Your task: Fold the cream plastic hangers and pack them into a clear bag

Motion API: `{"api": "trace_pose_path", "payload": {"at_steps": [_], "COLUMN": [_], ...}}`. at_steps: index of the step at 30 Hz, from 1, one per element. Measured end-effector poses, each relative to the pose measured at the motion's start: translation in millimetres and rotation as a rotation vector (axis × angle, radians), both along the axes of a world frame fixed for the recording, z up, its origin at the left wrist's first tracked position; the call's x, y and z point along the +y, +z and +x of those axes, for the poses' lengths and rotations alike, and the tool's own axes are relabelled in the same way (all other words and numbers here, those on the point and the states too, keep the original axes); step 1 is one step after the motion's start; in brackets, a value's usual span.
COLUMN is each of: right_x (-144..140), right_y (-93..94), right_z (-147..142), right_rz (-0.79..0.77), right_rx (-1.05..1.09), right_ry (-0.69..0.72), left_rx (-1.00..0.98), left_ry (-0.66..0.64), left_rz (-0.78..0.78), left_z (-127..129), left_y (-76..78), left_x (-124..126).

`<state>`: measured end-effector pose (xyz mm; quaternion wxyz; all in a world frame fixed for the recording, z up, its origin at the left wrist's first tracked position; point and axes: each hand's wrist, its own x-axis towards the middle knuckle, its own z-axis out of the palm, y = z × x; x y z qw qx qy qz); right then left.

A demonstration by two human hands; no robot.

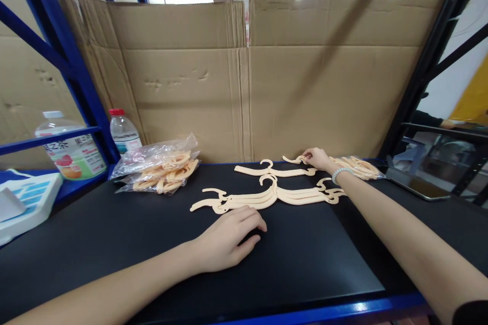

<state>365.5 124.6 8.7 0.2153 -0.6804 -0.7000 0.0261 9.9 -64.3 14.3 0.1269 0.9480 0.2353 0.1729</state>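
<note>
Several cream folding clothes hangers (244, 200) lie stacked on the black table, their hooks toward the back and their end arms folded out. Behind them lies another cream folding hanger (253, 170). Its right end is at the fingers of my right hand (319, 159), which pinches the hinged end piece; the fingertips partly hide it. My left hand (231, 238) rests palm down in front of the stack, thumb apart from the curved fingers, holding nothing. A beaded bracelet (341, 173) is on my right wrist.
Clear bags of hanger parts (163, 170) lie at the back left, and another bag (358, 167) at the right beside a dark flat device (417, 184). Bottles (125, 132) and a white-blue tray (32, 200) stand left. Cardboard (190, 86) walls the back.
</note>
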Motion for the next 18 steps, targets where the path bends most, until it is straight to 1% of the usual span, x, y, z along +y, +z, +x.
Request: {"api": "trace_pose_path", "payload": {"at_steps": [3, 5, 7, 10, 12, 13, 14, 15, 16, 18], "right_x": [-5.4, -13.5, -27.5, -61.2, -89.3, -103.6, -117.3, -129.9, -140.9, -157.0], "right_y": [9.4, 16.2, 21.4, 24.5, 25.2, 25.7, 26.5, 27.5, 28.7, 31.2], "right_z": [-11.2, -25.2, -45.2, -83.3, -109.1, -120.7, -131.0, -139.6, -146.5, -155.6], "right_rz": [0.080, 0.117, 0.125, 0.075, 0.011, -0.038, -0.133, -0.207, -0.291, -0.454], "right_rx": [0.124, 0.227, 0.342, 0.499, 0.565, 0.609, 0.736, 0.846, 0.921, 1.070], "right_ry": [0.025, 0.069, 0.148, 0.318, 0.413, 0.477, 0.586, 0.670, 0.721, 0.763], "left_rx": [-0.053, -0.133, -0.254, -0.472, -0.612, -0.678, -0.736, -0.781, -0.813, -0.833], "left_ry": [0.022, 0.059, 0.101, 0.160, 0.192, 0.207, 0.218, 0.220, 0.212, 0.177], "left_rz": [-0.057, -0.143, -0.268, -0.503, -0.639, -0.683, -0.707, -0.714, -0.709, -0.677], "left_z": [0.3, 1.6, 3.6, 7.0, 8.4, 8.7, 8.8, 8.8, 8.6, 8.2], "left_y": [-1.2, -2.8, -5.4, -9.5, -10.7, -10.5, -9.5, -7.9, -5.9, -1.0], "left_x": [-0.3, 0.4, 2.3, 7.0, 9.7, 10.4, 10.5, 9.9, 8.9, 5.8]}}
